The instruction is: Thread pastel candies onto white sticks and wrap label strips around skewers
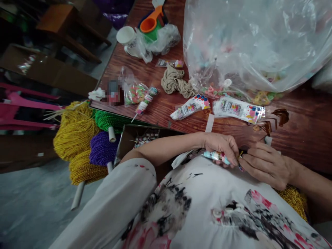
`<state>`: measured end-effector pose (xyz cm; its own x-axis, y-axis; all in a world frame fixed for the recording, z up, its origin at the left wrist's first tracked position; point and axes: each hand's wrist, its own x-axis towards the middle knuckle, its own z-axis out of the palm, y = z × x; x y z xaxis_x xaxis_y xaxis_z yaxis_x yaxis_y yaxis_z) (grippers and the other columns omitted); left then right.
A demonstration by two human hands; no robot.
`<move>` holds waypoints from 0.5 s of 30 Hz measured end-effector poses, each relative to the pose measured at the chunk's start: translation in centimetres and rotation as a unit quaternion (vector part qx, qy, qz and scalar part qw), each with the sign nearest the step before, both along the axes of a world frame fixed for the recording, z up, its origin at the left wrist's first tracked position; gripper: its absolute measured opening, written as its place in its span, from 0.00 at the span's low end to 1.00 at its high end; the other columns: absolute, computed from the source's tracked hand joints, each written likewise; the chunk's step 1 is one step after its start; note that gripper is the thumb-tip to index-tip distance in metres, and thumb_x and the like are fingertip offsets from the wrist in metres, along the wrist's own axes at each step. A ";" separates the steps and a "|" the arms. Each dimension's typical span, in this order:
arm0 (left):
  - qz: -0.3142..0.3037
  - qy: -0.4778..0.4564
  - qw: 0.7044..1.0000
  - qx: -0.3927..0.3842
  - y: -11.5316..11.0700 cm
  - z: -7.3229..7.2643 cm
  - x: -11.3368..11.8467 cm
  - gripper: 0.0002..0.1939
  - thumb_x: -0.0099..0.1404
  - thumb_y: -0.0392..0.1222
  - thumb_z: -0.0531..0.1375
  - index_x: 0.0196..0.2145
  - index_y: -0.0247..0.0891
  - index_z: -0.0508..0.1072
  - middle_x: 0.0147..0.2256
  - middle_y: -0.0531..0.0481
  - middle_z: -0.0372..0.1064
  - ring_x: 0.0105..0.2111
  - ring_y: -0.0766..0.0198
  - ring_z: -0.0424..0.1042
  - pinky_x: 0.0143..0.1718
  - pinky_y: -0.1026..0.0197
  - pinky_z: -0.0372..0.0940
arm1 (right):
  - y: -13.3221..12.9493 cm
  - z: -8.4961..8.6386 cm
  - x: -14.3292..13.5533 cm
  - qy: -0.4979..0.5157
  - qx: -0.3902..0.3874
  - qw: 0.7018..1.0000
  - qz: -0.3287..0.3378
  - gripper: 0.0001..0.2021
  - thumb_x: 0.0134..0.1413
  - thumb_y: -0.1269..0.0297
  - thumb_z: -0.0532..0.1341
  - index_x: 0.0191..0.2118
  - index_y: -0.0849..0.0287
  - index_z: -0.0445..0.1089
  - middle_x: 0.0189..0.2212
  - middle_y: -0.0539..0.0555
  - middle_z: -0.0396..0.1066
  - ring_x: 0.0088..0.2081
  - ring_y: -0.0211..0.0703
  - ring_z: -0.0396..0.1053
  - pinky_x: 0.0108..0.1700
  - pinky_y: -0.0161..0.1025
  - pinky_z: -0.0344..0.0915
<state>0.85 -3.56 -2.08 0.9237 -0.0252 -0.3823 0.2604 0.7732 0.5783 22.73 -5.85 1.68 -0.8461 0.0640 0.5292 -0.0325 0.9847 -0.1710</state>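
Close against the floral shirt, my left hand [221,147] is closed round one end of a small wrapped packet [214,155] with pale blue and coloured contents. My right hand [267,164] is closed beside it, fingertips pinched at the packet's end, where a thin dark and yellow strip shows; whether it grips the strip or the wrapper is hidden. On the table [306,138] just beyond lie printed sleeves [236,109] and brown twist strips [280,117]. A wrapped candy-like stick [146,100] rests farther left.
A big clear plastic bag [249,41] covers the back right. Crumpled cloth [176,81], a white cup [126,36] and an orange scoop [153,20] stand on the table. An open box [129,138] sits below its edge, beside yellow [75,131] and purple [102,148] cord bundles.
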 end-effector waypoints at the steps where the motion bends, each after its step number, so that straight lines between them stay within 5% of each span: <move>1: -0.022 -0.010 1.000 0.006 0.1 0.0 0.0 0.15 0.43 0.47 0.75 0.23 0.33 0.80 0.18 0.46 0.72 0.14 0.66 0.67 0.13 0.67 0.62 | -0.2 0.0 0.0 -0.003 0.003 1.000 0.006 0.14 0.64 0.73 0.51 0.42 0.66 0.74 0.37 0.62 0.74 0.41 0.49 0.69 0.43 0.50 0.67; 7: -0.094 -0.047 0.993 0.061 0.7 -0.5 0.0 0.14 0.42 0.47 0.76 0.24 0.36 0.81 0.19 0.49 0.72 0.15 0.66 0.67 0.14 0.66 0.62 | -0.9 -0.6 -0.6 -0.017 -0.038 0.999 0.016 0.13 0.63 0.75 0.52 0.45 0.70 0.72 0.33 0.62 0.73 0.38 0.48 0.69 0.40 0.50 0.69; 15: -0.107 -0.084 0.986 0.100 0.7 -0.4 0.1 0.12 0.45 0.46 0.75 0.19 0.37 0.78 0.16 0.52 0.68 0.14 0.67 0.64 0.13 0.66 0.61 | -1.0 -1.6 -1.0 -0.015 -0.028 0.999 -0.009 0.11 0.65 0.71 0.54 0.43 0.59 0.74 0.36 0.57 0.75 0.42 0.45 0.70 0.40 0.44 0.69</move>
<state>0.96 -2.88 -2.51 0.9559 -0.1658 -0.2422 0.2932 0.5779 0.7616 21.74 -6.82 0.04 -0.8598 0.1084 0.4991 -0.0086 0.9740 -0.2262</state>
